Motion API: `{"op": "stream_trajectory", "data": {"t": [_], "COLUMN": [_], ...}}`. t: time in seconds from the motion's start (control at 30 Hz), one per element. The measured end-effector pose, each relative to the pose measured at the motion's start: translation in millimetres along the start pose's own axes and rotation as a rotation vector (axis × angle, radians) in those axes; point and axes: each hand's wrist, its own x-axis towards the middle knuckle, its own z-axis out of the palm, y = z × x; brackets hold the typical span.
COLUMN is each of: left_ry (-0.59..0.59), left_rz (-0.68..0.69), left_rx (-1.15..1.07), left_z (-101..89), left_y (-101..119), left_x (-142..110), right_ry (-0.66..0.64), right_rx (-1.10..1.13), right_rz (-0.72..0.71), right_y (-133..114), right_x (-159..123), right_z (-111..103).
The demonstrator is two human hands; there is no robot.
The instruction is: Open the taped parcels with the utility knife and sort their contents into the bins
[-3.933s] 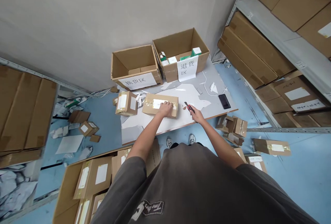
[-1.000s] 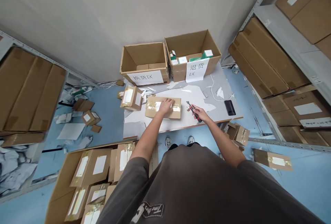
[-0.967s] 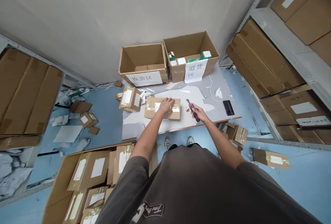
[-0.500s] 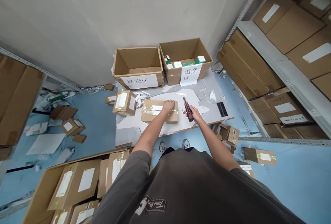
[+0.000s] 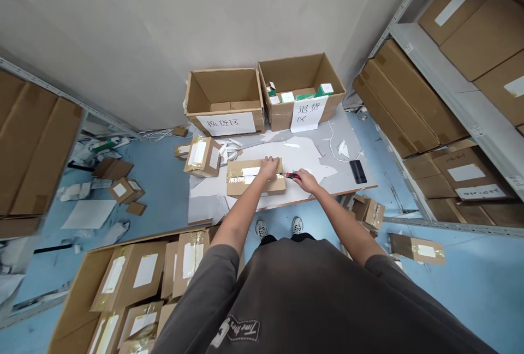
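A taped cardboard box [image 5: 235, 186] with a white label lies on the table. My left hand [image 5: 268, 168] presses on its top toward the right end, fingers spread near the far edge. In my right hand [image 5: 306, 180] is a red and black utility knife [image 5: 292, 175], gripped by the handle. Its tip points left and meets the box's right end; the blade itself is too small to make out. To the left stands a smaller taped box [image 5: 203, 156] with white labels.
Two open cartons with paper signs, a left one [image 5: 225, 73] and a right one [image 5: 282, 119] holding small green-white boxes, stand at the back. A phone [image 5: 357, 172] lies on the right of the table [image 5: 245, 205]. A large carton [image 5: 69, 310] of parcels is front left; shelving [image 5: 429, 51] rises at right.
My right hand has brought the utility knife left and turned it from upright to pointing at the box's right end. The left hand stays on the box. The camera view has shifted slightly.
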Motion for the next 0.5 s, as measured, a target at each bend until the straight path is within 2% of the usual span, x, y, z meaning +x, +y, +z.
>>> {"op": "stream_trajectory", "data": {"t": [0.17,0.37,0.5], "left_ry": [0.059,0.111,0.101], "left_rz": [-0.015,-0.023,-0.032], "left_rx": [-0.066,-0.079,-0.092], "left_z": [4.6,7.5,8.6], "left_y": [3.9,8.1,10.0], "left_x": [-7.0,-17.2,-21.9], "right_ry": [-0.004,0.004,0.011], "right_rx": [-0.169,-0.161,-0.115], "right_rz": [-0.079,-0.143,-0.161], "right_y": [0.3,12.4,21.4], "right_x": [2.9,6.4,16.4], "right_z": [-0.7,1.3,-2.2]}}
